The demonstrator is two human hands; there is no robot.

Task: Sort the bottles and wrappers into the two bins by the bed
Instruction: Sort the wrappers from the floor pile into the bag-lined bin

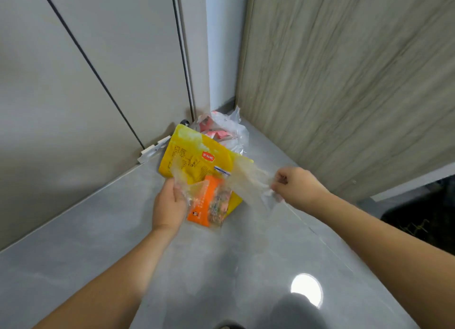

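While wrappers are only being gathered off the floor [221, 267], left hand [168, 205] grips yellow bag [194, 156] and orange pack [209, 203]; right hand [298, 184] pinches clear wrapper [248, 181]. More wrappers [221, 129] lie in the floor's corner; no bins or bottles visible, so sorting looks barely begun.

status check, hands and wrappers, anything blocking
Left hand grips orange wrapper with yellow bag. Right hand pinches clear wrapper. More wrappers in corner. Nothing blocking.
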